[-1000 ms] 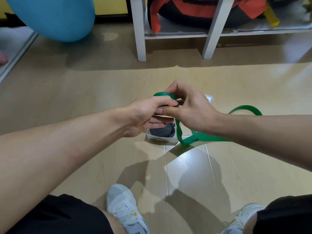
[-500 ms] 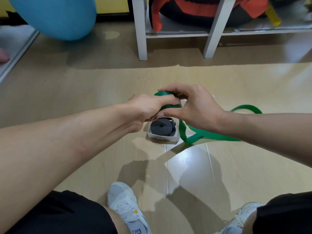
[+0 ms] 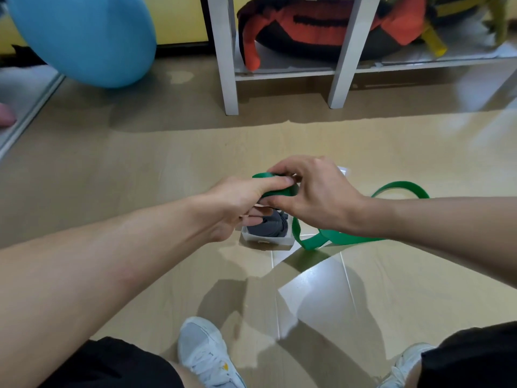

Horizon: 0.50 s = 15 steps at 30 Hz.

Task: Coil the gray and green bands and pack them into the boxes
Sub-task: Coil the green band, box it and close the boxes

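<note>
Both hands hold a partly wound coil of the green band (image 3: 279, 189) above the floor. My left hand (image 3: 237, 203) grips the coil from the left, thumb on top. My right hand (image 3: 316, 194) pinches it from the right. The loose rest of the green band trails down past my right wrist and loops over the floor to the right. Below the hands a small white box (image 3: 268, 240) holds the coiled gray band (image 3: 268, 226). The corner of a second white box (image 3: 343, 172) peeks out behind my right hand.
A white shelf leg (image 3: 227, 65) and another (image 3: 345, 65) stand ahead, with an orange and black bag (image 3: 321, 26) on the shelf. A blue exercise ball (image 3: 84, 37) sits at the far left. My white shoes (image 3: 204, 357) are on the tan floor below.
The hands have kept turning the green coil in the same spot above the box. The loose green tail on the floor has shifted slightly.
</note>
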### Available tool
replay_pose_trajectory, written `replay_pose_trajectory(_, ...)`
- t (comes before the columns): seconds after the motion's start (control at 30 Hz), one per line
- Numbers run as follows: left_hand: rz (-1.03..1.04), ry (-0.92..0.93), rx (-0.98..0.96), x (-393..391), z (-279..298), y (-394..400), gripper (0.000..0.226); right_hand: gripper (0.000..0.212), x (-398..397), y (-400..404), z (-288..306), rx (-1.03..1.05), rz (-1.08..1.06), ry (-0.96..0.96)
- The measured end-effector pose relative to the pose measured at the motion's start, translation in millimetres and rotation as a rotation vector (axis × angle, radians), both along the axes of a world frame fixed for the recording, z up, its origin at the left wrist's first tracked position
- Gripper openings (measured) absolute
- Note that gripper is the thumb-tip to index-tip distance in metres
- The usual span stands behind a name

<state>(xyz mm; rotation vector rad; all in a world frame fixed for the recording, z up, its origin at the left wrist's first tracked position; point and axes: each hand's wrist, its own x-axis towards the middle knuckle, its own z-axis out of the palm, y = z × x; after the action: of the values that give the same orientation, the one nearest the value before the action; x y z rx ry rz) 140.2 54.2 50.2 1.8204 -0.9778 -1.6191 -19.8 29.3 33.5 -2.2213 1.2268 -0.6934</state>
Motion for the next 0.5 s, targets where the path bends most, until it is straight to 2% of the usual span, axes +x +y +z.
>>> replay_pose_trajectory(0.1, 0.012, -0.061, -0.024, -4.1, -4.0, 2.7, 0.033, 0.034, 3.2, 2.5, -1.8, -0.034, 0.049, 0.039)
replay_pose_trajectory(0.2, 0.045, -0.045, -0.045, -1.3, -1.7, -0.3, 0.033, 0.041, 2.6, 0.3, 0.1, 0.052, 0.075, -0.029)
replay_pose_trajectory(0.3, 0.070, 0.015, -0.044, 2.5, 1.1, -3.3, 0.034, 0.057, -6.5, -3.8, 2.7, 0.150, 0.067, -0.072)
replay_pose_trajectory(0.5, -0.044, 0.053, 0.033, 9.9, -2.8, -1.2, 0.030, 0.039, -7.6, -2.1, -0.5, 0.235, 0.047, -0.099)
